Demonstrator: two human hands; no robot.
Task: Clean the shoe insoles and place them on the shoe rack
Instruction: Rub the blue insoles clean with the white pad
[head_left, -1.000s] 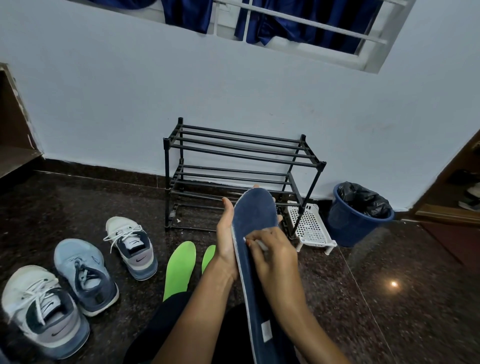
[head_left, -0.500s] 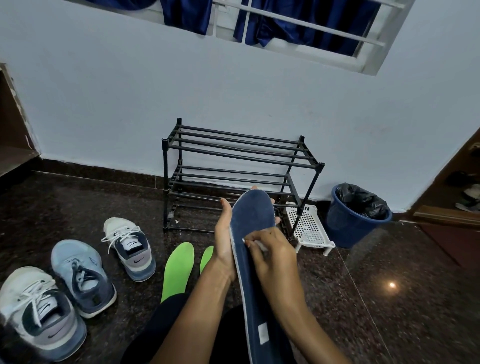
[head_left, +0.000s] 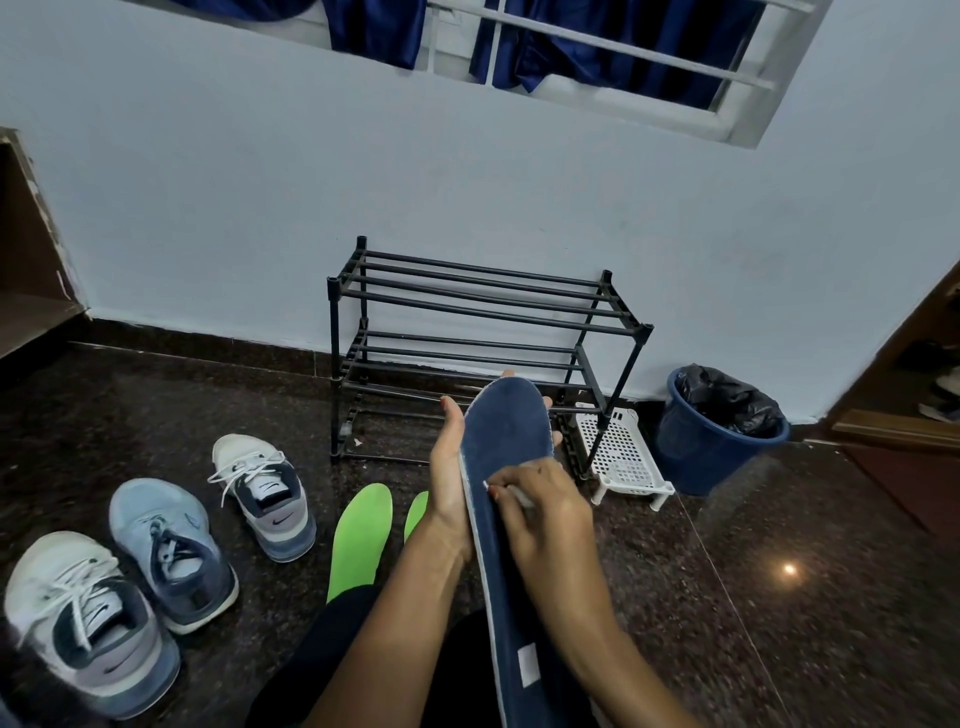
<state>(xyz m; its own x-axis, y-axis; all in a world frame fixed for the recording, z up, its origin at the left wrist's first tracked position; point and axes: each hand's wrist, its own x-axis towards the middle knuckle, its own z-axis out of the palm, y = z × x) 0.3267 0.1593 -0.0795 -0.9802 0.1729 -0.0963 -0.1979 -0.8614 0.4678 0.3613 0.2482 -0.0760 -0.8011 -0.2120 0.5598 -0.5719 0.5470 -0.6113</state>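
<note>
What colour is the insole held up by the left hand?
The insole is dark blue with a pale edge; the head view shows it.

A dark swoosh logo marks the heel side of the white-and-grey laced sneaker (head_left: 262, 499) and of its nearer twin (head_left: 88, 623). The small white tag (head_left: 527, 666) on the long navy insole (head_left: 506, 431) seems blank from here, though it is blurred.

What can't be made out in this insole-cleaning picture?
Head view:
Small white object in the right hand: mostly covered by fingers; identity unclear.
Second bright green insole: largely hidden behind the left hand.
White label on the dark blue fabric insole: too small to read.
That insole's heel: cut off by the bottom edge.
</note>
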